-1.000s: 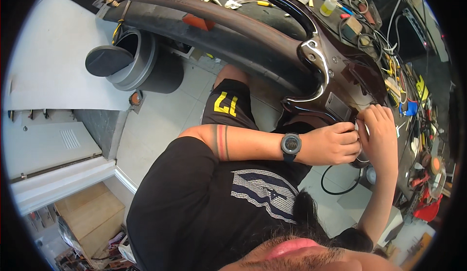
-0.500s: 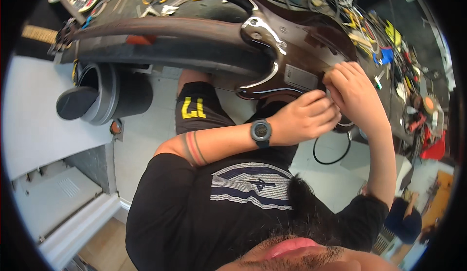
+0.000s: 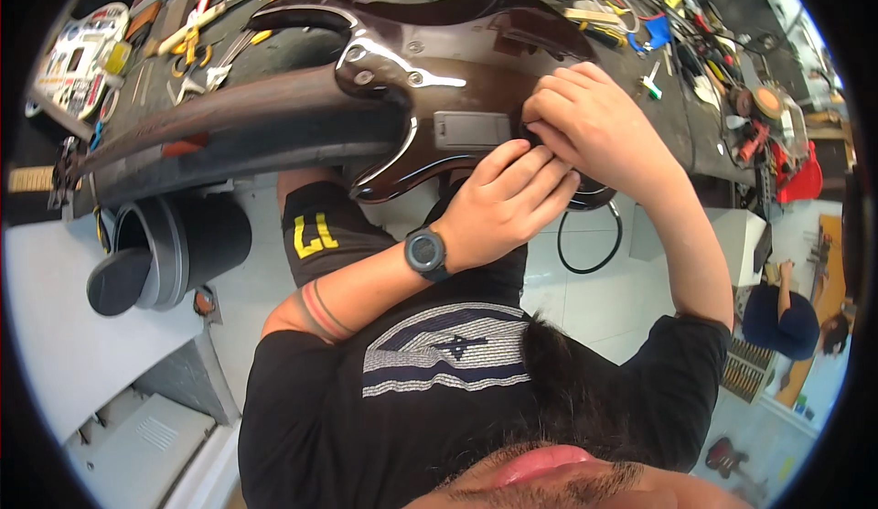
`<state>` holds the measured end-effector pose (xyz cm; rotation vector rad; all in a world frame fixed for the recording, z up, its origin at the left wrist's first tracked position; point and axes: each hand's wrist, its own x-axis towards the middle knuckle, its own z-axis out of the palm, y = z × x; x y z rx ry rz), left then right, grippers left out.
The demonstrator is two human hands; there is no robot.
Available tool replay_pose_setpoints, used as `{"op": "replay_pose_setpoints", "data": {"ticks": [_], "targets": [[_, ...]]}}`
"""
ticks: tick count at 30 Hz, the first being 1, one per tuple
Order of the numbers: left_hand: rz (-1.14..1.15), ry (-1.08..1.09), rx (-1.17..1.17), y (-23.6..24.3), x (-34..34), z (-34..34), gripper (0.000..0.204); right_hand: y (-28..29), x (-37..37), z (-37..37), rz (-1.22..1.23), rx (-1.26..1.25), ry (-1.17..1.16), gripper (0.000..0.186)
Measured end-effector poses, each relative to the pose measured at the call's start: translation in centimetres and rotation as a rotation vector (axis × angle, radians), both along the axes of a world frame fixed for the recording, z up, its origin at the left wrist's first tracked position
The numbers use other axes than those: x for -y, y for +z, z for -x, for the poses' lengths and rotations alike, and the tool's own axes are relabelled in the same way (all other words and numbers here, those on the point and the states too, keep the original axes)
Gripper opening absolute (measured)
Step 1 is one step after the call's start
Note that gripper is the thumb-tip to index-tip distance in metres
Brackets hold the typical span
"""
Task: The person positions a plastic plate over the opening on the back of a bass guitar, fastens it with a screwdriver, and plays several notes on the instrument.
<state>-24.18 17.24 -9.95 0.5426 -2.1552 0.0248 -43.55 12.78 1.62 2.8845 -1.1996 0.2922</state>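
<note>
A glossy dark brown electric guitar lies back side up across my lap and the bench edge, its neck reaching left. A grey rectangular cover is set in its back. My left hand, with a watch on the wrist, rests over the body's near edge, fingers stretched out and slightly apart. Its fingertips meet my right hand. The right fingers are curled and pinched against the guitar's back, just right of the cover. What lies between them is hidden.
Pliers, other hand tools and cables crowd the dark workbench. A black cable loops below the guitar. A grey bin stands at left. Another person is far right.
The view has shifted, so guitar and hands appear farther left. My left fingers have straightened and spread a little. My right hand stays pinched at the same part of the guitar.
</note>
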Motion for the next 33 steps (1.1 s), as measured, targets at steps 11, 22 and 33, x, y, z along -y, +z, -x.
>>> {"op": "replay_pose_setpoints", "data": {"ticks": [11, 22, 33], "targets": [[-0.02, 0.005, 0.06, 0.3, -0.1, -0.2, 0.04, -1.6, 0.2, 0.5, 0.122, 0.011, 0.078, 0.014], [-0.016, 0.021, 0.062, 0.1, -0.1, 0.1, 0.04, -1.5, 0.7, 0.6, 0.189, 0.014, 0.096, 0.015], [-0.026, 0.002, 0.055, 0.0, -0.1, -0.2, 0.043, -0.5, 0.7, -0.1, 0.18, -0.168, 0.094, 0.015]]}}
